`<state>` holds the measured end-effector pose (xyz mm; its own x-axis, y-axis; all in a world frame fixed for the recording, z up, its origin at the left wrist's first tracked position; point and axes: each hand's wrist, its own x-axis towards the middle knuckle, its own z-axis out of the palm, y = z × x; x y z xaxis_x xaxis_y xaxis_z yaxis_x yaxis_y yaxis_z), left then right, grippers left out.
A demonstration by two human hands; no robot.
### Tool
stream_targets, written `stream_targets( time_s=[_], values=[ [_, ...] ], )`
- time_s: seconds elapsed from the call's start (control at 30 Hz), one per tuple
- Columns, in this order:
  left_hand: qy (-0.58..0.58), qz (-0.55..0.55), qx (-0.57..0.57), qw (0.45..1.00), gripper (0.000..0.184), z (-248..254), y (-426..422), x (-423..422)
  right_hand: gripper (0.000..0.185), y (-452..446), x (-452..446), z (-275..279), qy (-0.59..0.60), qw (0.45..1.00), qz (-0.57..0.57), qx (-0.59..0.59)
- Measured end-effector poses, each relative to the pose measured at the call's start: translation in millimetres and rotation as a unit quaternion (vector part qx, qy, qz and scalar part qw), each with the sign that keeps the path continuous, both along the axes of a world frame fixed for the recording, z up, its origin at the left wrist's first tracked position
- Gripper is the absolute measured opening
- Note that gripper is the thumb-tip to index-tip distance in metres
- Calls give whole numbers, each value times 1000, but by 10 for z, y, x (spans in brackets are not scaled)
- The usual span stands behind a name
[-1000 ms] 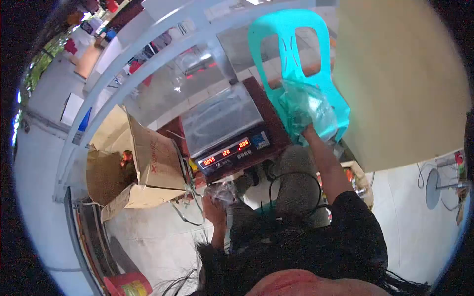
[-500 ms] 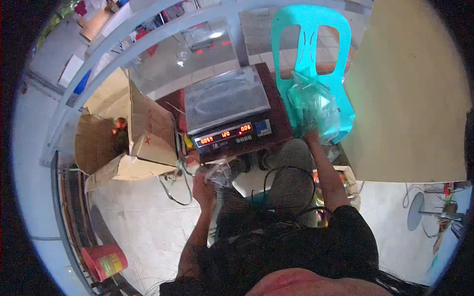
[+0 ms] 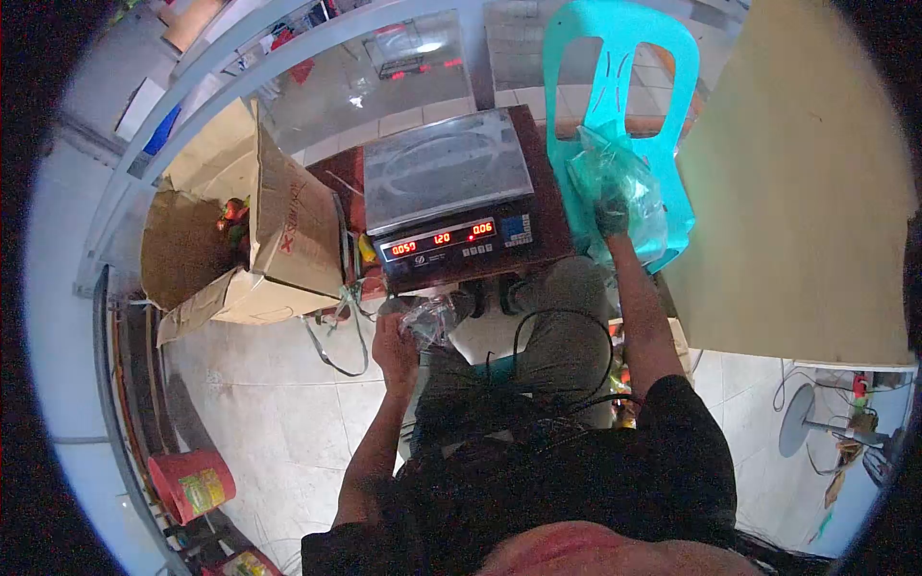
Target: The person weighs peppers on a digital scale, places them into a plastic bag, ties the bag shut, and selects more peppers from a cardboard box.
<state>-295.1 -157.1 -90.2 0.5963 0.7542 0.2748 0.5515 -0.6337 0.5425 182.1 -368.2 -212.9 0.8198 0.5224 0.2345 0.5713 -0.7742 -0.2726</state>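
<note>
My left hand (image 3: 392, 348) is closed round the edge of a small clear plastic bag (image 3: 432, 322), low in front of the scale. My right hand (image 3: 612, 217) reaches to a heap of clear plastic bags (image 3: 642, 197) on the seat of a turquoise plastic chair (image 3: 678, 182). Film covers its fingers, so their grip is hidden. Between the hands stands a digital scale (image 3: 451, 240) with a bare metal pan (image 3: 442, 168); its red display reads about 0.057, 1.20 and 0.06.
An open cardboard box (image 3: 293, 221) with reddish items inside stands left of the scale. A tan board (image 3: 788, 211) rises at the right. A red bin (image 3: 192, 485) is at lower left, and a stand with a round base (image 3: 799, 420) at lower right. Cables hang over my lap.
The view has shifted slightly. My right hand has moved a little up among the bags on the chair. My left hand keeps its small bag near the scale's front.
</note>
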Motion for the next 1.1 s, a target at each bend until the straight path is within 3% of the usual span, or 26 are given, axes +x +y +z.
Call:
stream_targets(
  time_s=[0.1, 0.2, 0.27, 0.33, 0.43, 0.53, 0.6, 0.67, 0.77, 0.87, 0.97, 1.0, 1.07, 1.1],
  values=[
    [16, -13, 13, 1000, 21, 92, -29, 39, 48, -16, 42, -261, 9, 999, 2, 49],
    [0, -33, 20, 999, 21, 134, -3, 85, 46, -399, -130, -675, -114, 966, 94, 212],
    [-4, -36, 13, 999, 21, 111, -14, 78, 44, -674, -592, -226, -65, 996, 58, -37],
    [8, -21, 1, 1000, 21, 53, 6, 56, 36, -979, -937, -73, -65, 996, 44, 42],
    [-35, -23, -27, 999, 19, 122, -56, 83, 35, -1043, -1358, 1135, 257, 958, -83, 95],
    [-110, -108, -129, 980, 18, -188, -73, 310, 46, -928, -1584, 1476, 157, 969, 43, 187],
    [-84, -181, -163, 966, 18, 214, -319, 559, 56, -525, -1959, 1868, 250, 912, 142, 293],
    [-43, -229, -100, 967, 21, 495, -469, 733, 64, -37, -2477, 2334, 99, 912, 288, 275],
    [-33, -275, -89, 957, 26, 835, -512, 801, 57, 243, -2823, 2238, 205, 894, 359, 173],
    [-87, -310, -178, 930, 30, 928, -380, 686, 50, 381, -2851, 2088, 287, 906, 294, 103],
    [-191, -295, -311, 883, 31, 773, -212, 542, 40, 379, -2788, 2276, 238, 877, 326, 259],
    [-231, -279, -356, 861, 32, 672, -153, 532, 39, 389, -2839, 2436, 230, 868, 283, 336],
    [-136, -226, -312, 913, 30, 523, -78, 554, 40, 438, -3028, 2871, 209, 831, 191, 479],
    [-89, -198, -288, 933, 29, 411, -50, 593, 39, 470, -3150, 3027, 196, 826, 188, 494]
  ],
)
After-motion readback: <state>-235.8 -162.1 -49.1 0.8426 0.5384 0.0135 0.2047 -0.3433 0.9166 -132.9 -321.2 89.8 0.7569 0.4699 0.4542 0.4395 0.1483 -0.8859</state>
